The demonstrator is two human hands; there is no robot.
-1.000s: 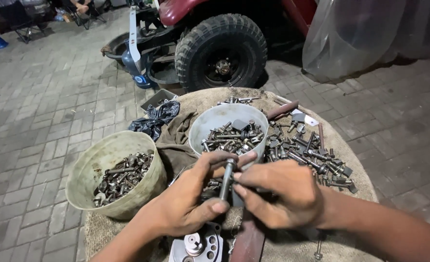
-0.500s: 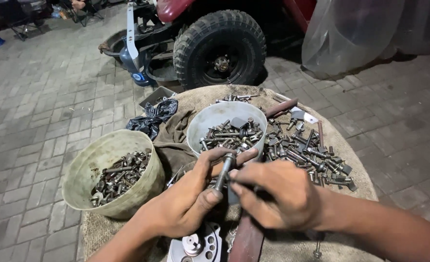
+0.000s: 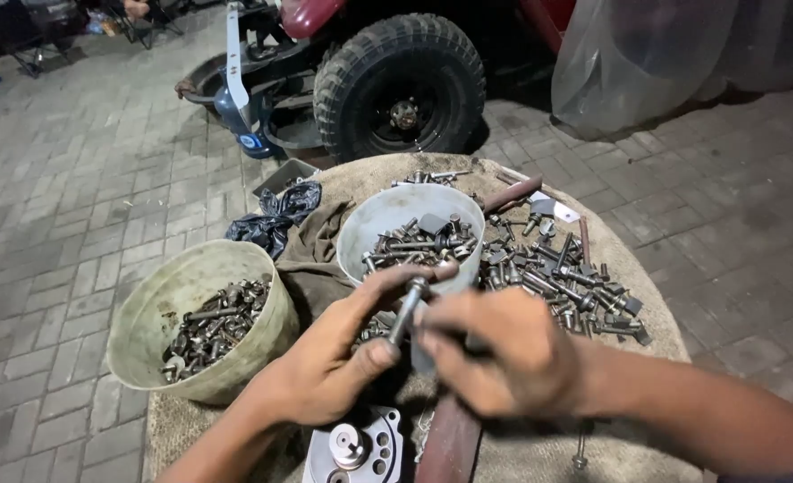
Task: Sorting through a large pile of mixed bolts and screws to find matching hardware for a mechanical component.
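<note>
— Where was the bolt (image 3: 407, 309)?
— Pinched in the left hand (image 3: 325, 367), above the white bucket (image 3: 374, 219) (full of hardware).
— And the right hand (image 3: 504, 353)?
— Clenched around its lower end, seemingly mid-threading; finer turning needed.

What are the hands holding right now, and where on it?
A long grey metal bolt. The left hand pinches its lower shank between thumb and fingers; the right hand touches it beside the shank, grip blurred.

The left hand (image 3: 329, 367) is pinching a bolt (image 3: 407, 311) upright while the right hand (image 3: 504, 349) is closing around its lower end, above the tabletop (image 3: 647, 358), between two bolt-filled buckets (image 3: 190, 286).
</note>
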